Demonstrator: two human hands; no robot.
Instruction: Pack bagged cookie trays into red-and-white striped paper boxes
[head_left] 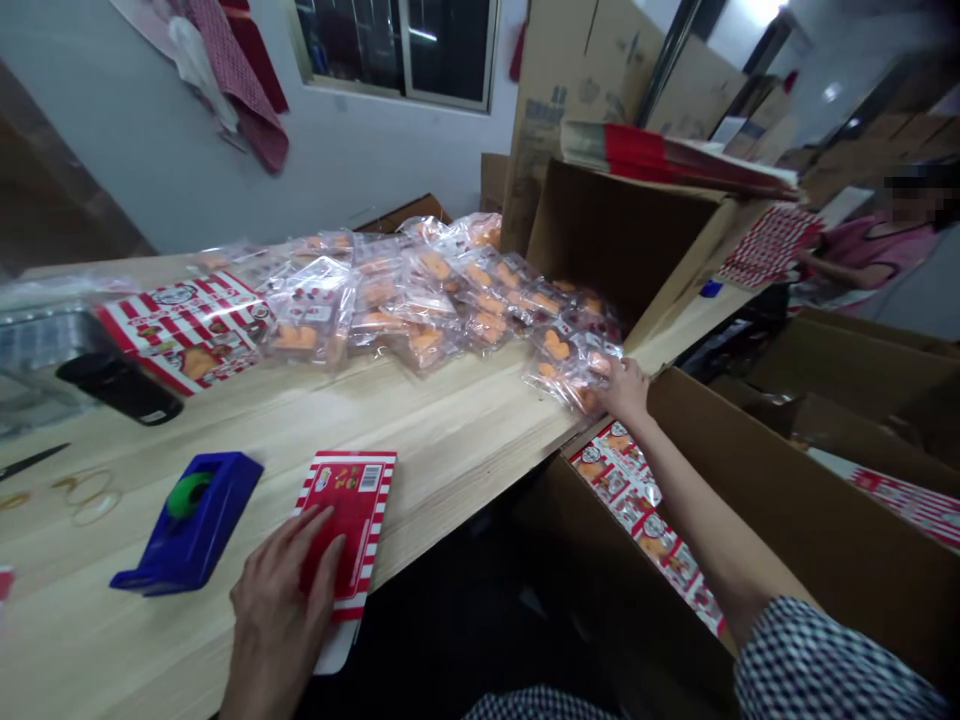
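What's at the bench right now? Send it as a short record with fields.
Left hand: on a red-and-white striped card
Right hand: touching a clear plastic pack of orange pieces
Things: blue tape dispenser beside the card; more packs piled along the wooden bench
Rest: open cardboard box holding printed cards, below the right arm; co-worker in pink at right

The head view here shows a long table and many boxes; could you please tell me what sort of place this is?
Probably a small packing workshop: clear bags of orange goods heaped on a wooden table, red-and-white striped cartons stacked in a cardboard box, and a blue tape dispenser.
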